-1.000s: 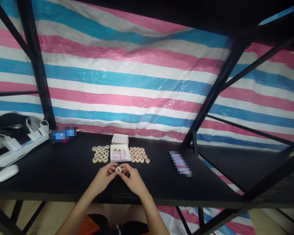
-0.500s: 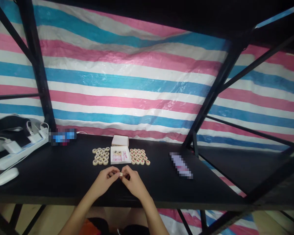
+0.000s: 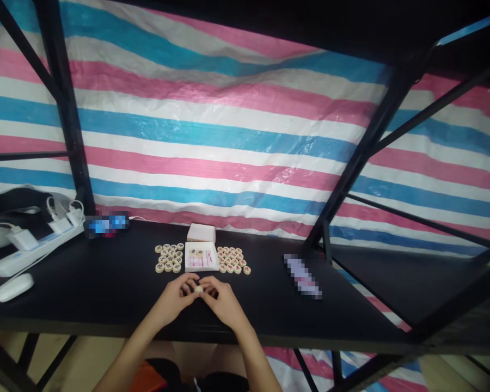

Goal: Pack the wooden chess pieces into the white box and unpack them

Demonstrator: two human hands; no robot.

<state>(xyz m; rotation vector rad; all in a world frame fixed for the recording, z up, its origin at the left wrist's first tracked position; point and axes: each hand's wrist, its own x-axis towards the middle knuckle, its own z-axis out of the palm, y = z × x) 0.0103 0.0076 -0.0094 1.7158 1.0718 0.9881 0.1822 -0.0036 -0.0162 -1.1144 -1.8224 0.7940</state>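
Between the fingertips of my left hand and my right hand is a small pale Chinese chess piece. Both hands are closed on it, just above the front part of the black table. Its marking is too small to read. Beyond my hands lies a shallow white box, with a couple of dark-marked chess pieces inside at its upper left. To its left, rows of dark-marked chess pieces lie flat. Red-marked chess pieces are laid out in rows on the right.
A white box lid lies behind the box. On the left are a white power strip with plugged chargers, a white mouse-like object and a blurred-out device. A blurred-out flat object lies right. Black metal posts frame the table.
The held chess piece has turned a little between my fingertips and shows a rounder outline. My hands have shifted slightly left, and the view has tilted slightly. The laid-out pieces stay put.
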